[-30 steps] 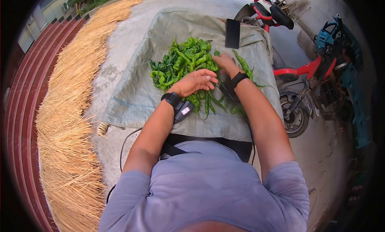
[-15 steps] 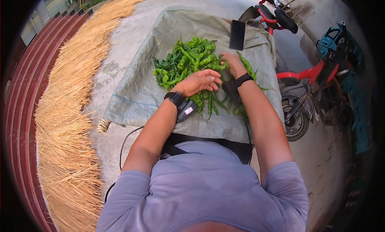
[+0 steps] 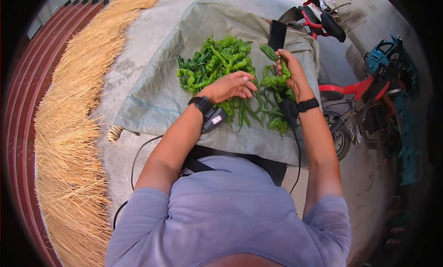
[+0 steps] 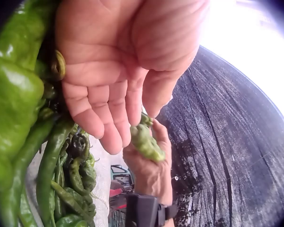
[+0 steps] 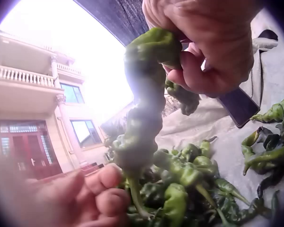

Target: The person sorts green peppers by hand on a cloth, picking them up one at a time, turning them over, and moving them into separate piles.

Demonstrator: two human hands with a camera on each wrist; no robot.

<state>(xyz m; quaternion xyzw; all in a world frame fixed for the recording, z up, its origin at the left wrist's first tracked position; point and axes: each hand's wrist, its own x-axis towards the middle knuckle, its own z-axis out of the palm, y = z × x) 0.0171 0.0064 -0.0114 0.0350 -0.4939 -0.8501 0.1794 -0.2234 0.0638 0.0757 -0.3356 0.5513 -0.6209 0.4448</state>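
Observation:
Over the right part of the cloth, my right hand [image 3: 297,77] grips a wrinkled green pepper [image 5: 144,113], its stem hanging down in the right wrist view. A second green pepper [image 3: 268,52] shows at its fingertips in the head view. My left hand [image 3: 231,87] is held palm up with loosely bent fingers and nothing in it, over the near side of the large pile of green peppers [image 3: 207,66]. In the left wrist view, the left palm [image 4: 109,56] is beside several peppers. More peppers [image 3: 272,112] lie below the right hand.
A pale woven cloth [image 3: 152,100] lies under the peppers. A black phone [image 3: 277,34] rests near its far right edge. Red bike parts [image 3: 346,88] stand to the right, and straw [image 3: 69,151] lies along the left. Cables run from the wrist devices.
My right hand has moved right from beside the pile and turned, with peppers now plainly visible in its fingers. The left hand has stayed nearly in place over the pile.

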